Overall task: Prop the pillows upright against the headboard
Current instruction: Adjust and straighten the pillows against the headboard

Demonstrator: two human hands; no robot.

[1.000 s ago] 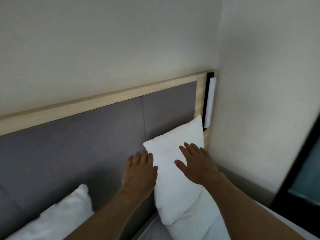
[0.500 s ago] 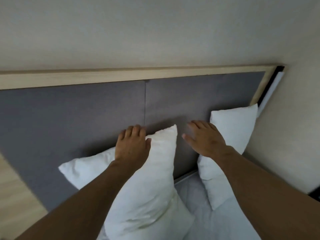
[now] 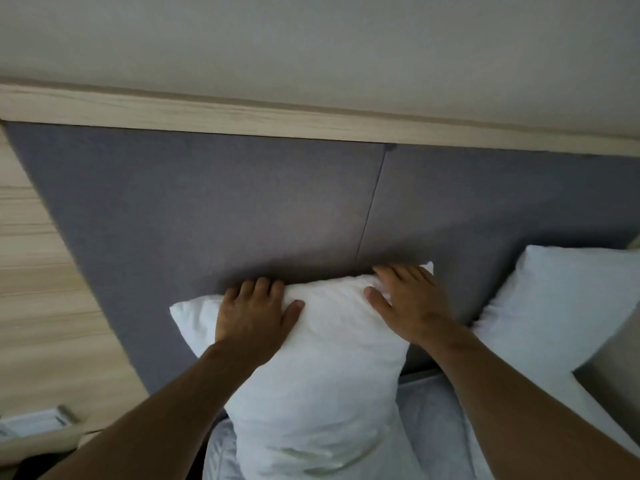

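Near pillow is leaning on the headboard; left hand is gripping its top edge, right hand pressing flat-fingered.

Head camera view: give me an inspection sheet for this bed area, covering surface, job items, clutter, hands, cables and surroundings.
Surface: pale bed sheet, only partly visible below the pillows.
Job's things: white centre pillow upright against grey padded headboard; second white pillow at right, also against it.
Clutter: small white fitting at lower left, too blurred to identify.
Hands: left hand grips the centre pillow's top edge; right hand presses on its top right corner.
Cables: nothing seen.
Surroundings: light wooden trim, cream wall, wooden side panel.
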